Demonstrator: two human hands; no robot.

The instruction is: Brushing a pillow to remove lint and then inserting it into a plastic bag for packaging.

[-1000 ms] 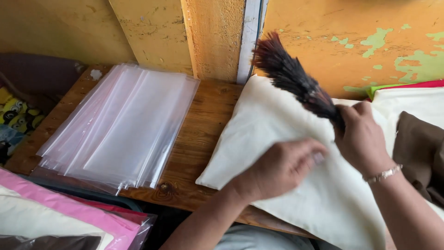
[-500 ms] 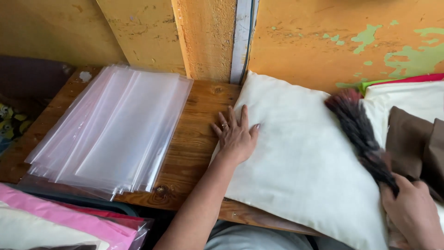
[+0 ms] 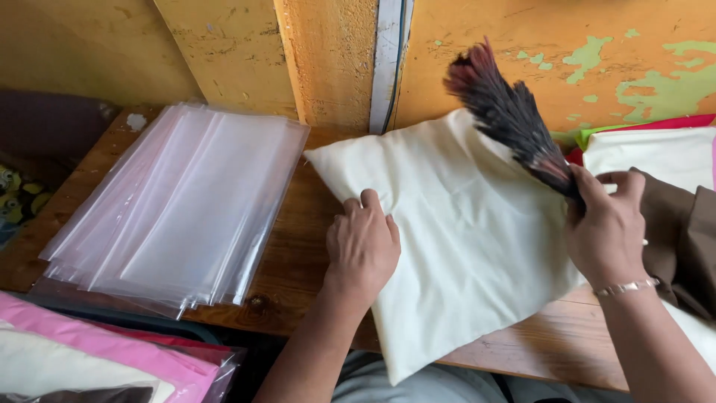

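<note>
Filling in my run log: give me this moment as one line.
left hand: flat on cream pillow edge | right hand: grip on feather duster, feathers over pillow | beside: stack of clear plastic bags on wooden table

A stack of clear, flat rectangular plastic bags lies on the wooden table, well to the left of the cream cushion. Below that stack, at the table's near left edge, sit bagged items in clear plastic, pink and cream.
</note>
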